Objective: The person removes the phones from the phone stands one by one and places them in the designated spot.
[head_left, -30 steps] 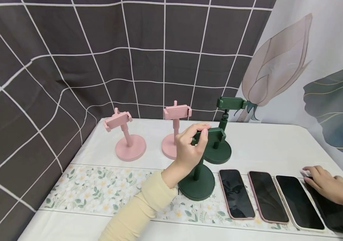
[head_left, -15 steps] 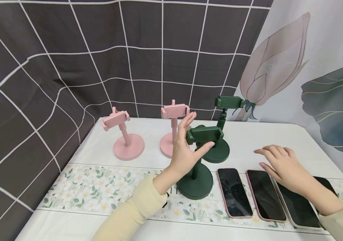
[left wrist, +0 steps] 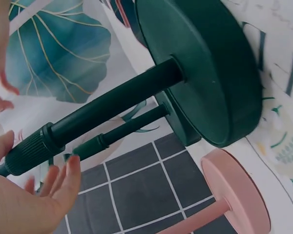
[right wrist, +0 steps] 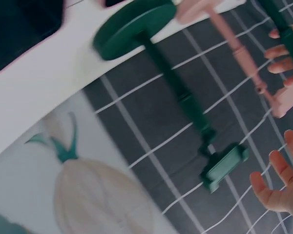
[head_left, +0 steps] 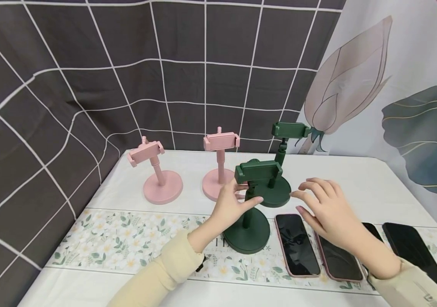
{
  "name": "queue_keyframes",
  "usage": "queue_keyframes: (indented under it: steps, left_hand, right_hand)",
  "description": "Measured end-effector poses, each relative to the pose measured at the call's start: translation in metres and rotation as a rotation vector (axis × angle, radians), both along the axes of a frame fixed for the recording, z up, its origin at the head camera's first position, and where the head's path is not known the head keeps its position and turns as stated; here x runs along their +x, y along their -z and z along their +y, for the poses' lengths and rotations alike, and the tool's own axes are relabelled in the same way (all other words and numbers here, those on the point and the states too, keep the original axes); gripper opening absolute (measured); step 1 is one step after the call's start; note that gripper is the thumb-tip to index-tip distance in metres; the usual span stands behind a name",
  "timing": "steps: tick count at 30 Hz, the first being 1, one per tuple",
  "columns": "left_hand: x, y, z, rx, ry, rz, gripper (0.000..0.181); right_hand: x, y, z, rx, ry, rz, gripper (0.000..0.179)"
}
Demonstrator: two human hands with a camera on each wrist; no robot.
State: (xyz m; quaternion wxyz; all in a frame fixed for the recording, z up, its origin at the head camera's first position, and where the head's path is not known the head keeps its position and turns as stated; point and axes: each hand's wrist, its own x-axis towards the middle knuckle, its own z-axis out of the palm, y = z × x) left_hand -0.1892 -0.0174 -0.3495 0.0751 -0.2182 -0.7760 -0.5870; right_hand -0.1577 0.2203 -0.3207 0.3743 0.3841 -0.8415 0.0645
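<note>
A dark green phone stand [head_left: 246, 233] with a round base stands upright in front. Around its stem, just below the clamp, is my left hand [head_left: 224, 209], thumb on the near side and fingers reaching behind. In the left wrist view, the thumb and loosely spread fingers flank the ribbed collar [left wrist: 31, 148] without closing round it. My right hand [head_left: 327, 211] hovers over the phones with relaxed, bent fingers and holds nothing. Under that arm lies a phone with a pink edge [head_left: 339, 260], partly covered. Another pink-edged phone [head_left: 297, 245] lies beside the front stand's base.
Behind the front stand is a second green stand [head_left: 290, 129]. Two pink stands [head_left: 162, 187] [head_left: 221, 142] are further left. At the right lies a black phone [head_left: 414, 251]; another phone [head_left: 372, 230] is mostly hidden by the right forearm. A floral strip [head_left: 119, 243] crosses the white table.
My right hand has left the rightmost phone and moved left toward the front green stand. My left hand has let go of that stand's clamp and slid down beside its stem.
</note>
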Motion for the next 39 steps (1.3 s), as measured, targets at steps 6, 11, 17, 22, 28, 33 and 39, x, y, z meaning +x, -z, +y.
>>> queue_keyframes:
  steps: [6,11,17,22,28,33,39]
  left_hand:
    - [0.005,0.012,-0.002,0.048,-0.055,-0.056,0.038]
    - [0.010,0.018,-0.006,0.074,-0.073,-0.053,0.033]
    - [0.008,0.017,-0.007,0.084,-0.060,-0.016,0.028]
    - [0.007,0.009,-0.002,0.049,-0.060,0.038,0.029]
    - [0.002,-0.011,0.010,0.004,-0.022,0.061,0.032]
    - [-0.010,-0.037,0.028,-0.043,0.010,0.063,0.031]
    - [-0.025,-0.055,0.055,-0.130,0.108,0.105,0.030]
  right_hand:
    - [0.010,0.004,-0.035,-0.232,-0.021,-0.010,0.042]
    - [0.021,0.009,-0.058,-0.280,-0.055,-0.070,0.041]
    - [0.031,0.019,-0.075,-0.233,-0.113,-0.078,0.038]
    - [0.033,0.027,-0.080,-0.238,-0.128,-0.091,0.037]
    - [0.039,0.032,-0.080,-0.190,-0.196,-0.139,0.034]
    - [0.048,0.033,-0.085,-0.094,-0.322,-0.167,0.026]
    - [0.065,0.036,-0.089,0.018,-0.346,-0.220,0.021]
